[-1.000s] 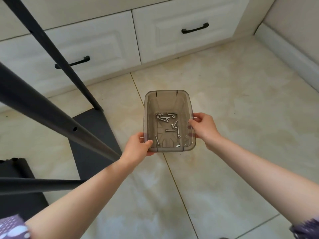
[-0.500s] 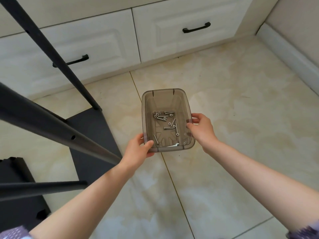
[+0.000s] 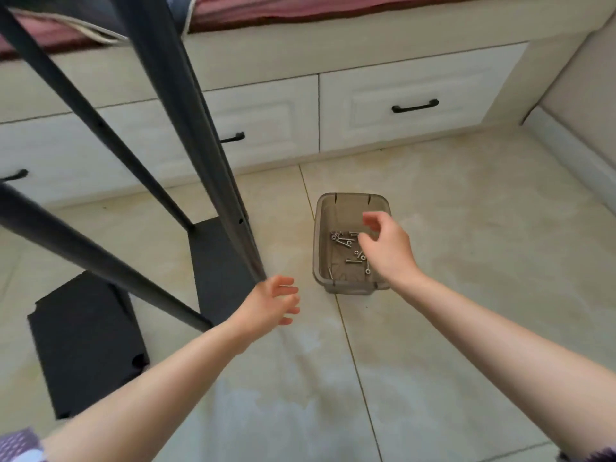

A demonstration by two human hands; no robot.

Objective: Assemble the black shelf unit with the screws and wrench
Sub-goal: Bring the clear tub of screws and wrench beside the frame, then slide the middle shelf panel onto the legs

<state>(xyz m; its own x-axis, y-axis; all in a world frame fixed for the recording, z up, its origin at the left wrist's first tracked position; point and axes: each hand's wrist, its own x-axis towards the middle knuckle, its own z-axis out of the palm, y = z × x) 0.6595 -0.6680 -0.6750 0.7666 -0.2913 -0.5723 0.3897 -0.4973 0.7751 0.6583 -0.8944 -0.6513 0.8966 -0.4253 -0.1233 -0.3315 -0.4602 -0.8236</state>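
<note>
A smoky translucent plastic bin (image 3: 323, 261) sits on the tiled floor with several silver screws (image 3: 343, 240) loose inside. My right hand (image 3: 386, 251) hovers over the bin, fingers loosely curled and holding nothing. My left hand (image 3: 273, 303) is off the bin to its left, fingers spread and empty, close to the foot of a black shelf post (image 3: 186, 128). Black posts of the shelf frame slant across the left side. Two black shelf panels (image 3: 86, 341) lie flat on the floor under them. No wrench is visible.
White drawer fronts with black handles (image 3: 415, 106) run along the back, under a bed with a reddish cover (image 3: 300, 8). A white baseboard (image 3: 573, 151) lines the wall at right. Beige floor tiles (image 3: 466, 228) spread to the right and front.
Both hands held the bin before; now it stands on the floor and both have let go. My right hand has moved over the screws, my left has drawn back left. The view has tilted upward.
</note>
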